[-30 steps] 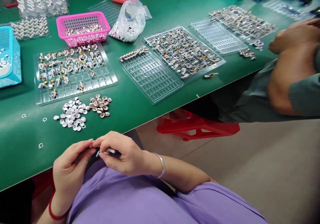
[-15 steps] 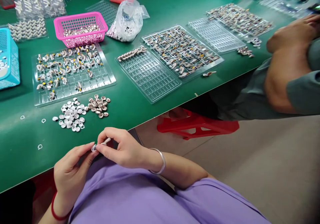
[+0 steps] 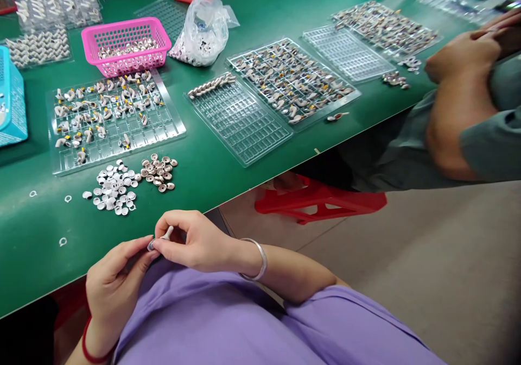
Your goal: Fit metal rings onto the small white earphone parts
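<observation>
My left hand [image 3: 116, 283] pinches the round, pale end of a small earbud housing [image 3: 167, 233] between thumb and fingertips. From the other side, the fingers of my right hand [image 3: 199, 241] are closed on the same piece, and its short whitish stem sticks up between them. Fingertips partly cover the round end. Both hands are in front of the table edge, over my lap. Just beyond them on the green table [image 3: 195, 183] lie a pile of white round caps [image 3: 112, 188] and a smaller pile of beige round shells [image 3: 158, 172].
A clear tray of earbud parts [image 3: 118, 120] lies behind the piles, below a pink basket [image 3: 126, 63] and a plastic bag [image 3: 205, 33]. More clear trays [image 3: 240, 120] extend rightward. Small white rings [image 3: 63, 241] lie at left. A co-worker's arm [image 3: 459, 99] and red stool [image 3: 321, 199] are at right.
The earbud housing's stem now points more steeply upward between my fingers, and its round end is tilted. The whole view has shifted slightly. Both hands keep their hold.
</observation>
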`<state>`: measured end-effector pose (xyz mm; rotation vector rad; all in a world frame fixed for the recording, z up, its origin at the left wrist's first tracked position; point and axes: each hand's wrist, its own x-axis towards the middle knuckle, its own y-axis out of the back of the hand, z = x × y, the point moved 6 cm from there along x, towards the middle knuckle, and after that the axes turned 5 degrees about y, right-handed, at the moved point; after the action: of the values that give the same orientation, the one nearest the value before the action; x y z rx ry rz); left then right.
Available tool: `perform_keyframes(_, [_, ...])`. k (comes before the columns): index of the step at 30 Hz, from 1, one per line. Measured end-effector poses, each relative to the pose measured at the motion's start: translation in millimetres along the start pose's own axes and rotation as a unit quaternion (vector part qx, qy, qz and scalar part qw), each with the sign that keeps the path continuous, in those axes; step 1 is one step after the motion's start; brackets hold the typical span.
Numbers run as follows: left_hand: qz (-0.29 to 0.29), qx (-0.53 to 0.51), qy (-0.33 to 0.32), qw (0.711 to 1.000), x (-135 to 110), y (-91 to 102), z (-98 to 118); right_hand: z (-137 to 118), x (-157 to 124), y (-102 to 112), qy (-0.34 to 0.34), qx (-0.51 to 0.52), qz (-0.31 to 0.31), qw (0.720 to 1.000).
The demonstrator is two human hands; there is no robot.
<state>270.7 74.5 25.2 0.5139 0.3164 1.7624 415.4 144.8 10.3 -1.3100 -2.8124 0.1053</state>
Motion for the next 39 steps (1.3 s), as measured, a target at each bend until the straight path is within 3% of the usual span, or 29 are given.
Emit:
perform_keyframes(15, [-0.010,-0.012,-0.025,1.000,0,-1.4,3,0,-1,-1,0.001,-0.006,-0.006,1.000])
perform_keyframes(22, [0.064,0.005,-0.042,0.997,-16,3.4,-10,3,-3,-2,0.000,0.001,0.000,1.000])
perform_keyframes(27, [0.070,0.078,-0.124,0.987,-19,7.1,-2,8,0,-3,-0.058,0.103,-0.022,0.993])
perform_keyframes(30, [0.054,0.117,-0.139,0.982,-20,8.3,2,11,0,-6,-0.081,0.176,-0.032,0.981])
perform_keyframes(39, [0.065,0.089,-0.181,0.977,-22,11.3,9,22,-3,-14,-0.107,0.260,-0.041,0.959])
